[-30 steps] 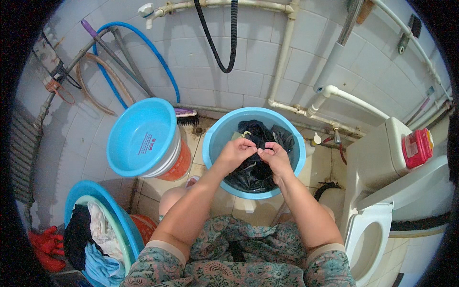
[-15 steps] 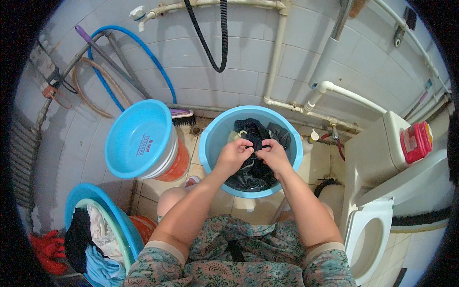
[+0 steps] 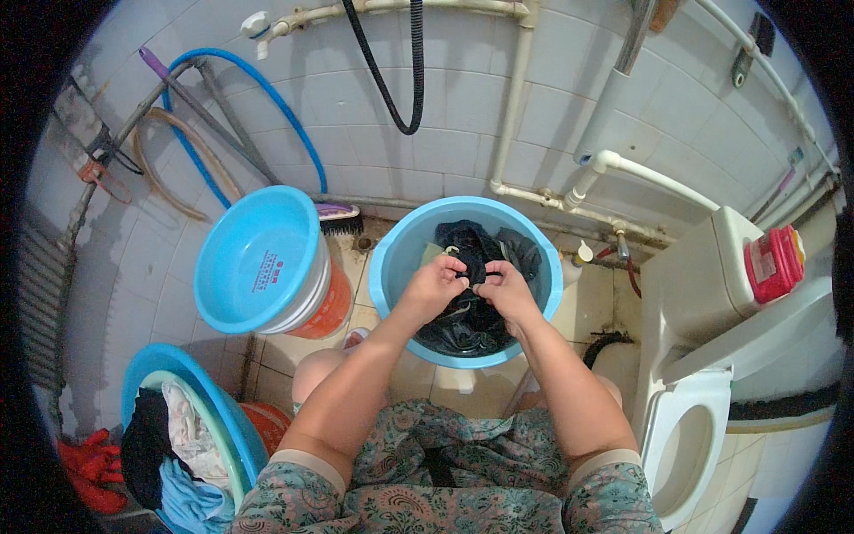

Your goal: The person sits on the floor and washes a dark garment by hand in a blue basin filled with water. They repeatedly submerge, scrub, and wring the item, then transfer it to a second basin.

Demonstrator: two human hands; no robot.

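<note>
A light-blue basin (image 3: 384, 307) stands on the tiled floor in front of me, holding wet dark clothes and a little water. My left hand (image 3: 436, 283) and my right hand (image 3: 504, 289) meet above it, fingers pinched on a black garment (image 3: 470, 249) that is bunched between them. The rest of that garment hangs down into the basin. Dark grey cloth (image 3: 520, 251) lies at the basin's right side, and a pale yellowish-green piece (image 3: 434, 252) shows beside my left fingers.
On the left, a blue basin (image 3: 258, 258) rests on white and orange buckets. Nearer, another blue tub (image 3: 245, 418) holds black, white and blue clothes. A toilet (image 3: 658, 436) stands at the right, a scrub brush (image 3: 340, 218) by the wall, and a pump bottle (image 3: 574, 262) beside the basin.
My hands have barely moved, with only a slight shift of the fingers on the black garment. Everything else stays in place.
</note>
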